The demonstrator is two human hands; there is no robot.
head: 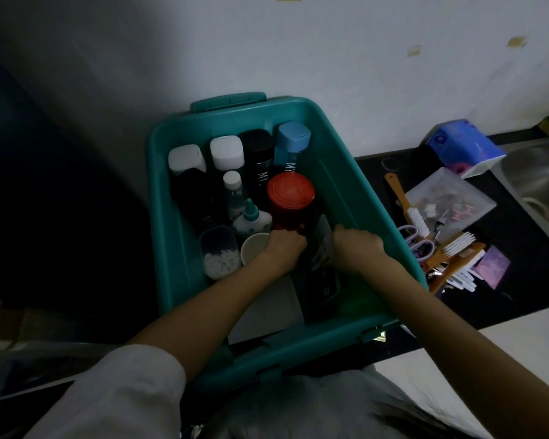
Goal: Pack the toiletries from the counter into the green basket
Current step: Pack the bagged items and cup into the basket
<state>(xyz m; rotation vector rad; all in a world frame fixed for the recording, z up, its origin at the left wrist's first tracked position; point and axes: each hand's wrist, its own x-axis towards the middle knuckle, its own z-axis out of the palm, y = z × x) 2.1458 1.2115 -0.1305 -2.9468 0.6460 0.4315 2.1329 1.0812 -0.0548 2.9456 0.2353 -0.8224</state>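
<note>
- Teal-green rectangular plastic basket (162, 217): smooth walls with a faint sheen.
- Dark red jar with a round red plastic lid (290, 190): the lid is ribbed in rings and slightly glossy.
- Clear plastic tub of white grains (220, 248): smooth and see-through.
- Frosted translucent plastic box (457, 191): cloudy, matt.
- Grey steel sink bowl (539, 175): bare metal with a soft shine.
- Brush with an orange-brown wooden handle (395, 188): matt wood.
- Black counter top (520, 280): smooth, dull.
- White cloth sleeve (124, 391): soft, matt.

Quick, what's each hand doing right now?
Left hand: grips the red-capped jar.
Right hand: seems to grip the dark bottle.
</note>
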